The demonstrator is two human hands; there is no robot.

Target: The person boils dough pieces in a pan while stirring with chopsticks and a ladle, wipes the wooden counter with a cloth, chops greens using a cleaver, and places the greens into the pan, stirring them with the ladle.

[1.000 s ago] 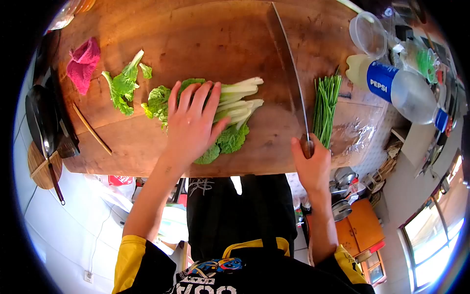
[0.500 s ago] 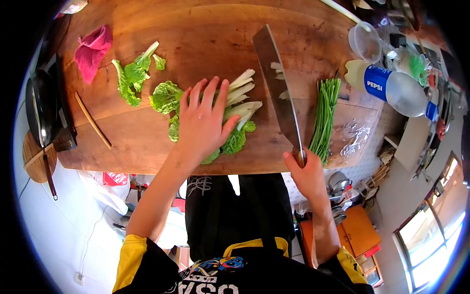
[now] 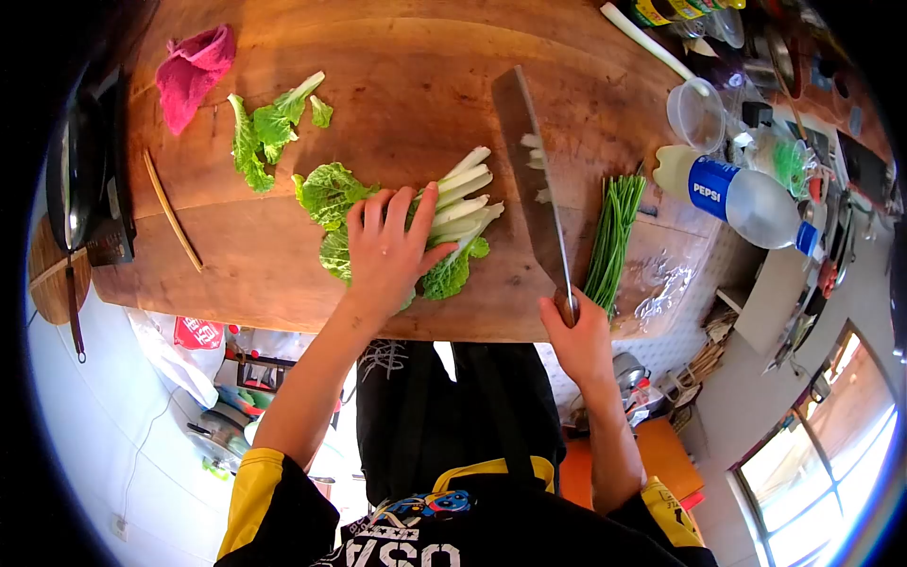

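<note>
A bunch of leafy cabbage (image 3: 465, 198) lies on the wooden table, its pale stalks pointing right and its crinkled green leaves to the left. Over its middle is my left hand (image 3: 389, 248), fingers curled down and gripping the bunch. My right hand (image 3: 578, 333) is closed around the handle of a cleaver (image 3: 531, 170). The broad blade points away from me, just right of the cut stalk ends and apart from them, with pale bits stuck to it. To the right of the cleaver lies a bundle of thin green chives (image 3: 615, 236).
Loose leaf pieces (image 3: 250, 142) and a pink cloth (image 3: 194, 76) lie at the upper left. A thin brown stick (image 3: 172, 213) is on the left. At the right are a Pepsi bottle (image 3: 742, 194), a clear plastic tub (image 3: 697, 115) and a white stalk (image 3: 647, 42). The wooden table (image 3: 246, 293) ends near my waist.
My left fingers have gone from spread flat to curled around the cabbage. The cleaver stays beside the stalk ends, now slightly more upright. The view has shifted a little.
</note>
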